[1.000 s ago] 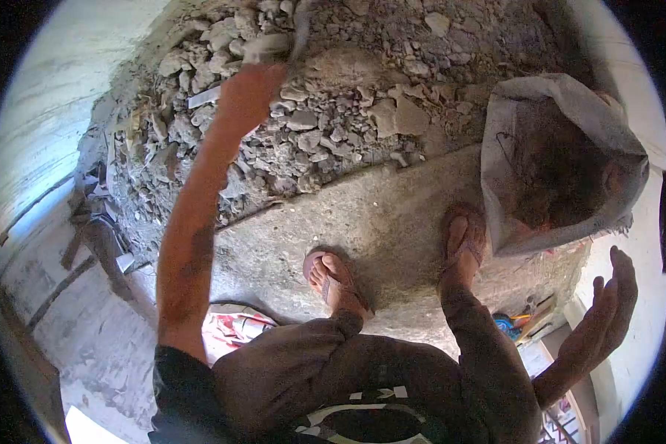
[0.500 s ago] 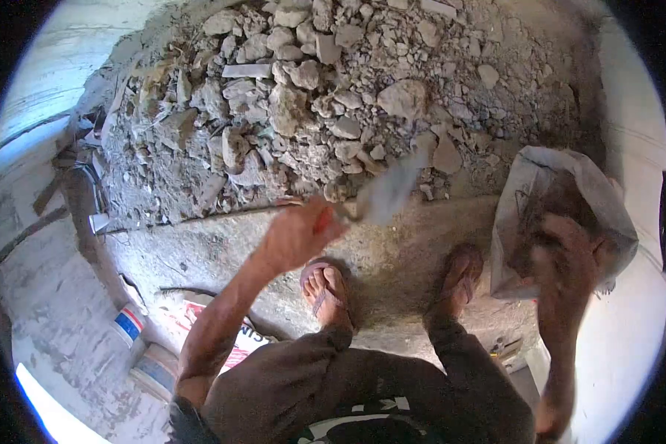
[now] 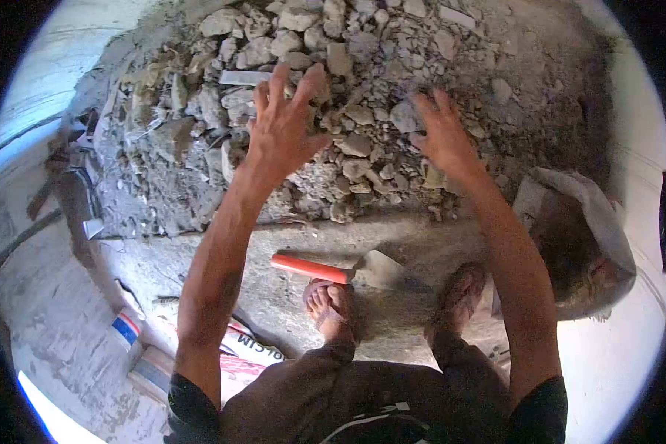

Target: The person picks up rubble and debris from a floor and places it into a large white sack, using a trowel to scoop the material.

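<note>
My left hand (image 3: pixel 280 137) reaches over the rubble pile (image 3: pixel 177 137), fingers spread and nothing in them. Its fingertips overlap the stones near a flat pale strip (image 3: pixel 238 78). My right hand (image 3: pixel 450 144) is over the pile too, fingers apart, its tips close to a rounded grey stone (image 3: pixel 405 117). A trowel with an orange-red handle (image 3: pixel 311 268) and a grey blade (image 3: pixel 381 271) lies on the ledge in front of my feet, apart from both hands. To the right of my right forearm stands an open-topped sack (image 3: pixel 588 192), dark inside.
My sandalled feet (image 3: pixel 327 307) stand on the concrete ledge (image 3: pixel 222 255). Walls rise on both sides. At lower left lie a printed bag (image 3: pixel 251 348) and a container with a red, white and blue label (image 3: pixel 126 328).
The trowel has left my left hand and now lies on the ledge. My right hand has come out of the sack. Both arms have stretched forward over the rubble.
</note>
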